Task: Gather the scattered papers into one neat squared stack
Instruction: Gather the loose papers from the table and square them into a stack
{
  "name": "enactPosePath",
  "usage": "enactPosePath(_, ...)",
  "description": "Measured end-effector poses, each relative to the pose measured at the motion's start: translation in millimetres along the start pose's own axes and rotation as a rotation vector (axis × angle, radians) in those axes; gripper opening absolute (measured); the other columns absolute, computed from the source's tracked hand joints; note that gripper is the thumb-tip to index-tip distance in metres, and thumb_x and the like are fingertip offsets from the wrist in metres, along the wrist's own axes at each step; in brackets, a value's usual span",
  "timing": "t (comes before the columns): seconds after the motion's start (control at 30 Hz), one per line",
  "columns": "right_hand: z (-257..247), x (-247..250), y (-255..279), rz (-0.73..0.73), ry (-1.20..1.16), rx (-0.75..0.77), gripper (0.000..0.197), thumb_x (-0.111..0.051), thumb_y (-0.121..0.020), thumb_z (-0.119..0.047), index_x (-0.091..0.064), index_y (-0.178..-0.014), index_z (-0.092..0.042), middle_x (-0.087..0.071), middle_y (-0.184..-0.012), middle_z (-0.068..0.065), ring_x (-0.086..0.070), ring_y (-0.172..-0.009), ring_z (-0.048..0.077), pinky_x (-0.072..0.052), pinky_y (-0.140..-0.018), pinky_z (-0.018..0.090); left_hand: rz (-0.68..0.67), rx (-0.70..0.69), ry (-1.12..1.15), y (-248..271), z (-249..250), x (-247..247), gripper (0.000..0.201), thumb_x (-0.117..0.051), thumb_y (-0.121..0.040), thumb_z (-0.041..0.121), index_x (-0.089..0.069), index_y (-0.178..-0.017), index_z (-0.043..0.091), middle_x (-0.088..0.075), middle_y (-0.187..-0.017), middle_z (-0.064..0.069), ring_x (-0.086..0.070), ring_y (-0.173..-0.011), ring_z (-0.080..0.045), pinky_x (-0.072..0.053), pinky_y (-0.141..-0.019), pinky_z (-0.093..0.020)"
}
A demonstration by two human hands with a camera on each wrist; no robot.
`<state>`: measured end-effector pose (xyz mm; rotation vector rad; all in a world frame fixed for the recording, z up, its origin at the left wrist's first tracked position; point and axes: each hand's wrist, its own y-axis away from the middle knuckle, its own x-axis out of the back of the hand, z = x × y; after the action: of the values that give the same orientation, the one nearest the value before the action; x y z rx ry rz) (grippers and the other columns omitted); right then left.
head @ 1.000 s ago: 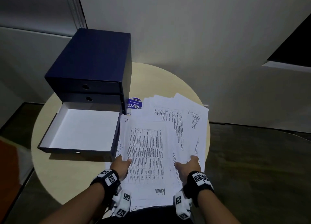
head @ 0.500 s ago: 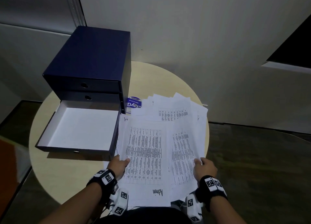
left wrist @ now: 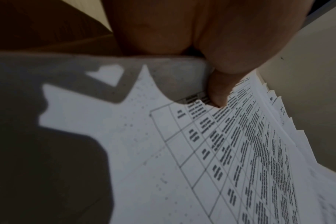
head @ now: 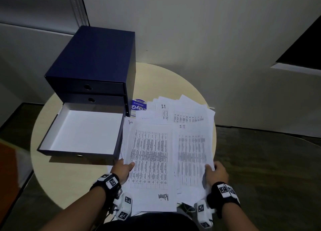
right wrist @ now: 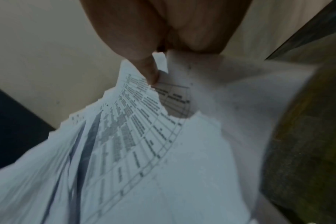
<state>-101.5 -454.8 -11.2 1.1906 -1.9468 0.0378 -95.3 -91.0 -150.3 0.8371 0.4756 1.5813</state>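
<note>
A: Nearest the camera, what are the two hands doing?

B: The left hand grips the left edge of the loose white printed papers, thumb on top of the sheet with the printed table; the left wrist view shows the thumb pressing down onto that sheet. The right hand pinches the right edge of the sheets, and in the right wrist view its thumb lies on top with paper curling up beside it. Both wrists wear black bands with square black-and-white markers.

A: And the papers themselves?

B: They lie fanned and overlapping on the right half of the round pale-wood table, not squared. The top sheet on the left carries a dense table and a handwritten word at its near end. A second sheet of blurred print sits to its right, tilted slightly. The near ends hang past the table's near edge, and further sheets stick out behind in a ragged spread, one marked with a handwritten number.

A: What is beside them?

B: Just to the left, touching the papers' edge, is the pulled-out bottom drawer of a dark blue cardboard drawer box, its inside white. The two upper drawers are closed, each with a round finger hole.

A: Anything further back?

B: A small blue label with white lettering lies between the box and the papers, partly covered by them. Behind the table stands a pale wall.
</note>
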Motion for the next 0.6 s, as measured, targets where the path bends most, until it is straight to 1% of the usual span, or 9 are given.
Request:
enactPosePath(0.07, -2.0, 12.9, -5.7, 0.04, -0.081, 0.019, 0.011, -0.056, -0.097, -0.02, -0.058, -0.091, -0.011, -0.067, -0.089, 0.015, -0.062, -0.072, 0.031, -0.052, -0.066, 0.037, 0.02, -0.02, -0.032, 35.1, 26.8, 0.8, 0.048, -0.071, -0.076, 0.047, -0.066, -0.11, 0.014, -0.074, -0.104, -0.004, -0.067, -0.1, -0.029, -0.05, -0.099, -0.042)
enactPosePath(0.1, -0.9, 19.8, -10.2, 0.053, -0.124, 0.034, 0.007, -0.056, -0.097, -0.022, -0.058, -0.093, -0.016, -0.069, -0.092, 0.012, -0.065, -0.076, 0.032, -0.057, -0.071, 0.043, 0.023, -0.028, -0.039, 41.1, 30.9, 0.3, 0.042, -0.069, -0.083, 0.041, -0.064, -0.114, 0.013, -0.073, -0.107, -0.004, -0.066, -0.102, -0.029, -0.049, -0.098, -0.04)
enactPosePath(0.17, -2.3, 37.1, -15.1, 0.06, -0.21, 0.037, 0.004, -0.056, -0.097, -0.024, -0.06, -0.099, -0.025, -0.072, -0.098, 0.006, -0.07, -0.084, 0.032, -0.059, -0.08, 0.055, 0.03, -0.024, -0.04, 48.2, 36.2, 0.2, 0.038, -0.067, -0.088, 0.036, -0.063, -0.117, 0.012, -0.071, -0.109, -0.005, -0.065, -0.103, -0.029, -0.047, -0.098, -0.038)
enactPosePath(0.23, -6.4, 54.9, -19.2, 0.08, -0.327, 0.014, 0.009, -0.056, -0.097, -0.023, -0.064, -0.103, -0.026, -0.074, -0.1, 0.007, -0.072, -0.086, 0.032, -0.059, -0.08, 0.059, 0.032, -0.032, -0.031, 47.3, 34.9, 0.3, 0.039, -0.067, -0.088, 0.036, -0.063, -0.118, 0.011, -0.071, -0.111, -0.006, -0.065, -0.104, -0.03, -0.047, -0.098, -0.038)
enactPosePath(0.3, -16.0, 71.4, -21.2, 0.096, -0.472, -0.007, 0.014, -0.056, -0.098, -0.02, -0.064, -0.109, -0.02, -0.073, -0.103, 0.011, -0.071, -0.089, 0.032, -0.057, -0.085, 0.057, 0.036, -0.039, -0.02, 47.1, 34.8, -0.3, 0.039, -0.067, -0.088, 0.035, -0.062, -0.118, 0.01, -0.071, -0.11, -0.008, -0.065, -0.103, -0.03, -0.047, -0.097, -0.038)
enactPosePath(0.37, -26.9, 83.0, -18.7, 0.062, -0.585, -0.026, 0.016, -0.054, -0.1, -0.014, -0.062, -0.114, -0.014, -0.07, -0.103, 0.011, -0.068, -0.09, 0.029, -0.054, -0.088, 0.049, 0.03, -0.048, -0.022, 46.5, 34.0, 0.3, 0.039, -0.066, -0.089, 0.035, -0.062, -0.117, 0.009, -0.071, -0.11, -0.008, -0.065, -0.103, -0.03, -0.047, -0.095, -0.036)
enactPosePath(0.47, -33.7, 84.7, -14.6, -0.061, -0.728, -0.042, 0.013, -0.054, -0.099, -0.01, -0.064, -0.107, -0.014, -0.074, -0.098, 0.007, -0.072, -0.086, 0.025, -0.06, -0.08, 0.045, 0.029, -0.059, -0.026, 46.3, 34.9, 0.6, 0.041, -0.067, -0.087, 0.038, -0.064, -0.116, 0.009, -0.072, -0.109, -0.008, -0.065, -0.102, -0.03, -0.048, -0.096, -0.037)
enactPosePath(0.53, -33.3, 73.6, -10.9, -0.127, -0.738, -0.047, 0.012, -0.057, -0.097, -0.006, -0.065, -0.104, -0.011, -0.076, -0.095, 0.008, -0.073, -0.083, 0.025, -0.061, -0.076, 0.044, 0.038, -0.069, -0.014, 45.2, 34.3, 0.6, 0.039, -0.067, -0.088, 0.037, -0.064, -0.114, 0.009, -0.072, -0.109, -0.008, -0.065, -0.102, -0.03, -0.048, -0.095, -0.036)
enactPosePath(0.6, -30.2, 55.1, -5.8, -0.167, -0.619, -0.053, 0.011, -0.063, -0.092, -0.005, -0.063, -0.103, -0.003, -0.073, -0.097, 0.015, -0.07, -0.081, 0.03, -0.057, -0.077, 0.044, 0.041, -0.076, 0.0, 47.5, 35.8, 0.2, 0.036, -0.067, -0.088, 0.037, -0.064, -0.112, 0.01, -0.072, -0.109, -0.007, -0.066, -0.102, -0.03, -0.048, -0.095, -0.036)
